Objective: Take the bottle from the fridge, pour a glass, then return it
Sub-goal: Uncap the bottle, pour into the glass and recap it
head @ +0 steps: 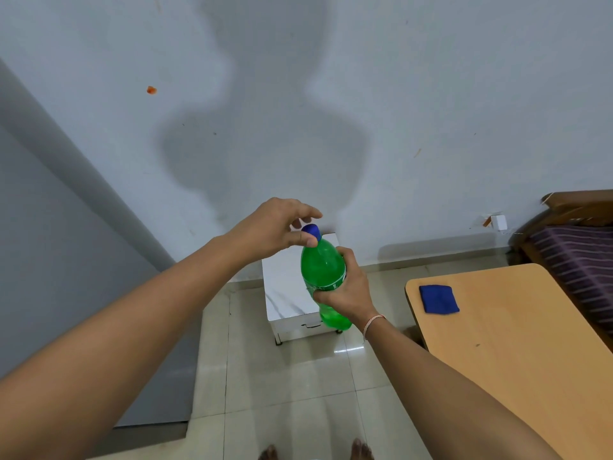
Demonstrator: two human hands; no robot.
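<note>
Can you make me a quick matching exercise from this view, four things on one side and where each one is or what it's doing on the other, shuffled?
Column one:
1. green bottle
2. blue cap
3. blue cloth
4. small white cabinet

Column two:
A. lying on the wooden table
B. standing on the floor against the wall
C. pinched by the left hand
D. gripped around the middle by the right hand

Pairs: 1-D, 2-C, 3-A, 4-B

A small white box-shaped cabinet (292,293) stands on the shiny tiled floor (292,393) by the pale wall (431,94). A folded blue cloth (438,299) lies on the light wooden bench (514,343).
</note>
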